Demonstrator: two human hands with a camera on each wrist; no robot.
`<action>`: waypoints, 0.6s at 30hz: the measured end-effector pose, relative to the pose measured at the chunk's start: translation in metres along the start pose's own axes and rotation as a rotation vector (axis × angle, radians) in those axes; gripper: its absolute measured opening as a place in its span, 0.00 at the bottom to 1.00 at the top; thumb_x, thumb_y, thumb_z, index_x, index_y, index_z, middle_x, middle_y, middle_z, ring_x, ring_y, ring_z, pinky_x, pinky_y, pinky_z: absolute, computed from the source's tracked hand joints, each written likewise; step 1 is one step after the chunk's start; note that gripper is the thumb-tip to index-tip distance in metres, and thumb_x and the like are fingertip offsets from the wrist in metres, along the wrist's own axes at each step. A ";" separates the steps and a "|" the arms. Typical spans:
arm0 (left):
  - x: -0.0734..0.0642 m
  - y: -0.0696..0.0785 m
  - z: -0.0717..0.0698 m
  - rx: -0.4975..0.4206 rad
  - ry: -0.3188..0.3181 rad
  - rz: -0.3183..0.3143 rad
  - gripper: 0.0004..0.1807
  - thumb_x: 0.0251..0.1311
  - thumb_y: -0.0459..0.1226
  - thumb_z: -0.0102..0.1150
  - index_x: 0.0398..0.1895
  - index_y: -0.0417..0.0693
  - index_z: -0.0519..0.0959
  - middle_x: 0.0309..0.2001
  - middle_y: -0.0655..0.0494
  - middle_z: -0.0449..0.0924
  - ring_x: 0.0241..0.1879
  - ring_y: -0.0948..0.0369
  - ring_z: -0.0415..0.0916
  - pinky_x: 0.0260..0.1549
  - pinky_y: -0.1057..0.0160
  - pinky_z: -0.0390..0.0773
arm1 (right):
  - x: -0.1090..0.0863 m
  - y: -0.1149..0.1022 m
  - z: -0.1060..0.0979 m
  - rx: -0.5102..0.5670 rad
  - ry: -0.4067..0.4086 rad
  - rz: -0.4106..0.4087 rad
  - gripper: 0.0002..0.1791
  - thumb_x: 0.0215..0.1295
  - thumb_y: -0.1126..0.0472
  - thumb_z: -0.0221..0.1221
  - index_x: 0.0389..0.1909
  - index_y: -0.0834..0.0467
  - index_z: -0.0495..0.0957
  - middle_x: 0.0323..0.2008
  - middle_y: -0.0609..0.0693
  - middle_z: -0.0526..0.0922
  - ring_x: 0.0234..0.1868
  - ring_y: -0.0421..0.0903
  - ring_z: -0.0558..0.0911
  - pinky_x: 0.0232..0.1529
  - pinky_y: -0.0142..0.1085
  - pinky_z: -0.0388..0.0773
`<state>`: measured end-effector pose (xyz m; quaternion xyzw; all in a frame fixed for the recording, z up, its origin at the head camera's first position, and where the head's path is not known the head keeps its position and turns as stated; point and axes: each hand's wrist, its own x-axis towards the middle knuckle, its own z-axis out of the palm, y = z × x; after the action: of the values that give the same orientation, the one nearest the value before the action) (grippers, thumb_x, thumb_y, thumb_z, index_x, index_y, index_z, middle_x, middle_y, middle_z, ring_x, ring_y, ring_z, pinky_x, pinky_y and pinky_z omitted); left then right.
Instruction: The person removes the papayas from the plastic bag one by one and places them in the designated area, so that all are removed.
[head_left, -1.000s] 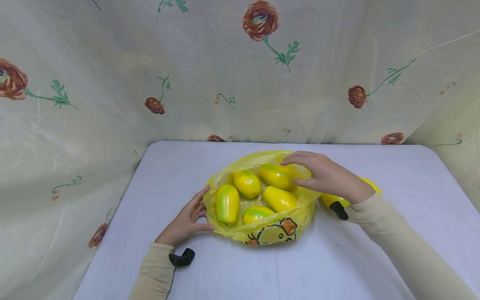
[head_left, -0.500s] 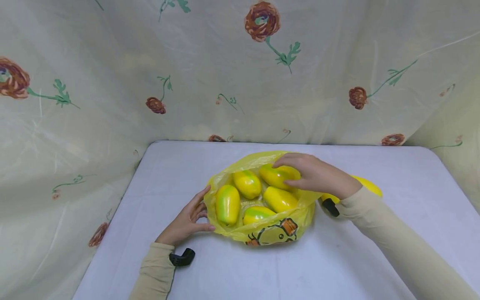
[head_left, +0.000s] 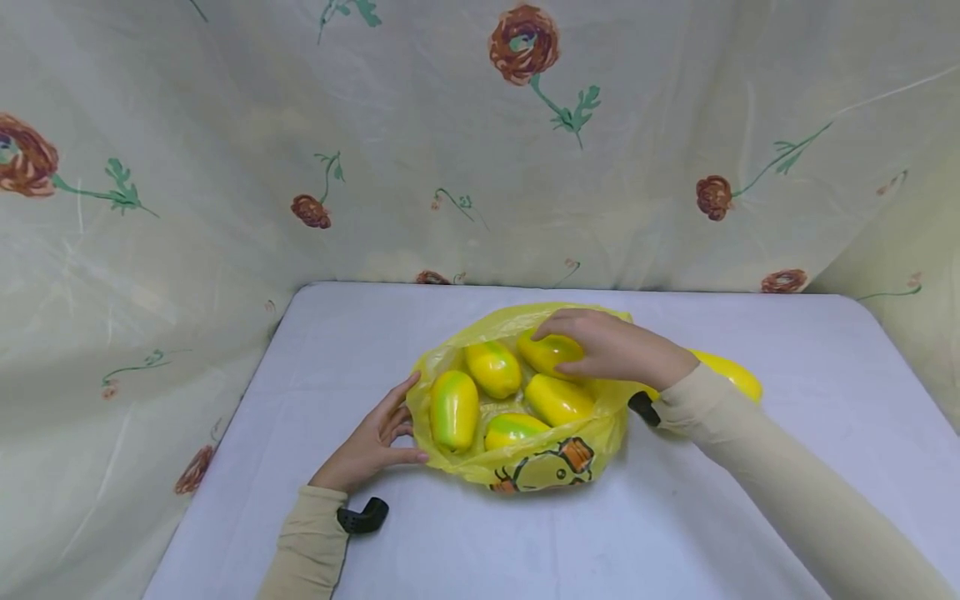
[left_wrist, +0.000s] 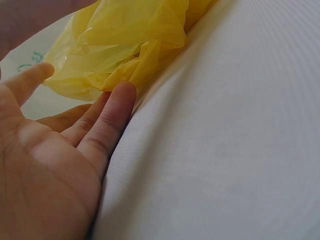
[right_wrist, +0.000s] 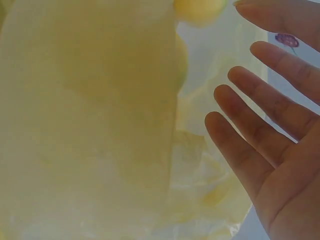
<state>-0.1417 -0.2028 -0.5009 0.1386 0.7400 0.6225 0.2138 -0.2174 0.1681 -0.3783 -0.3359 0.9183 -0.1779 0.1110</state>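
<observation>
A thin yellow plastic bag [head_left: 468,468] with a printed cartoon face lies wide-mouthed on the table. Several glossy yellow, oval fruits with green streaks sit inside, among them a fruit [head_left: 454,410] at the left and a fruit [head_left: 493,368] at the back. My left hand [head_left: 369,442] is at the bag's left rim, fingers spread; in the left wrist view its fingertips are against the plastic. Over the bag's right rim reaches my right hand [head_left: 618,343], above the back right fruit [head_left: 536,350], which it partly hides. In the right wrist view, its fingers are straight and apart.
Another yellow fruit [head_left: 731,375] lies on the table right of the bag, partly behind my right forearm. The white-covered table [head_left: 360,333] ends at a flowered cloth backdrop [head_left: 225,250]. Black wrist devices are strapped at both cuffs.
My right hand has moved left and slightly down, further over the back right fruit. More of the fruit outside the bag shows past the sleeve. The left hand and bag stay nearly still.
</observation>
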 end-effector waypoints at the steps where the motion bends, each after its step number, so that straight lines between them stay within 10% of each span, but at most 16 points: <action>1: 0.000 0.000 0.000 0.000 0.001 0.002 0.62 0.53 0.33 0.79 0.83 0.74 0.48 0.78 0.46 0.61 0.57 0.52 0.75 0.57 0.70 0.78 | 0.002 0.000 0.001 -0.007 -0.009 -0.001 0.25 0.65 0.61 0.69 0.63 0.59 0.80 0.65 0.55 0.81 0.69 0.57 0.76 0.72 0.55 0.71; 18: 0.001 -0.002 0.000 0.016 0.004 0.006 0.63 0.52 0.34 0.79 0.83 0.75 0.48 0.77 0.47 0.64 0.57 0.53 0.76 0.58 0.71 0.77 | 0.026 0.003 0.006 -0.039 -0.092 0.011 0.25 0.66 0.62 0.68 0.64 0.59 0.79 0.67 0.58 0.79 0.72 0.61 0.73 0.74 0.58 0.67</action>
<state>-0.1429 -0.2027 -0.5033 0.1412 0.7449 0.6177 0.2091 -0.2367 0.1510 -0.3872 -0.3409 0.9172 -0.1439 0.1473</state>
